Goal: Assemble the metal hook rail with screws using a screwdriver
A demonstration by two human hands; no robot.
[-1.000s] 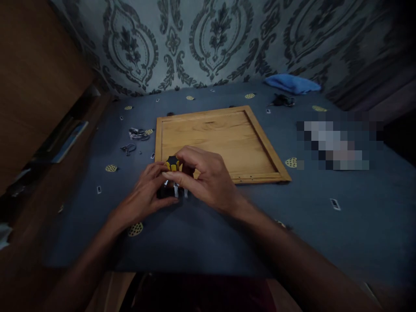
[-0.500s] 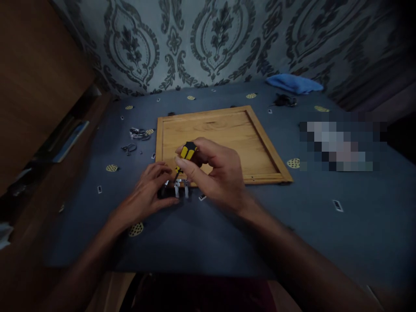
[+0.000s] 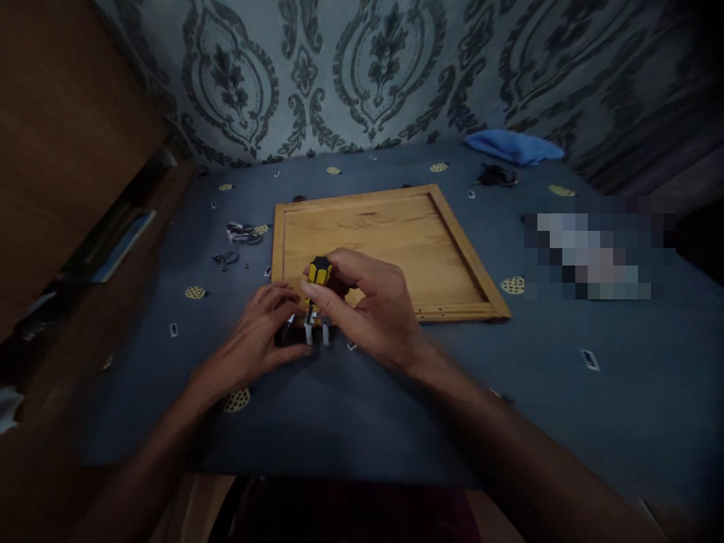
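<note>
I see left hand [image 3: 256,341] and right hand [image 3: 376,313] bare, forearms too. Maroon cloth [image 3: 362,516], perhaps trousers, shows dimly below.

Right hand [image 3: 370,309]: fingers closed round a yellow-and-black screwdriver [image 3: 318,273], its tip pointing down at the metal bracket [image 3: 317,329].
Left hand [image 3: 257,332]: resting on the bracket's left side, pressing it to the blue cloth [image 3: 396,407].
Wooden panel [image 3: 390,241]: lying flat, just behind both hands.
Loose hardware [image 3: 240,234]: left of the panel.

Head camera: looking forward and down across the table [image 3: 566,407].
Nearness: hovering close over left hand [image 3: 257,339] and right hand [image 3: 370,313].
</note>
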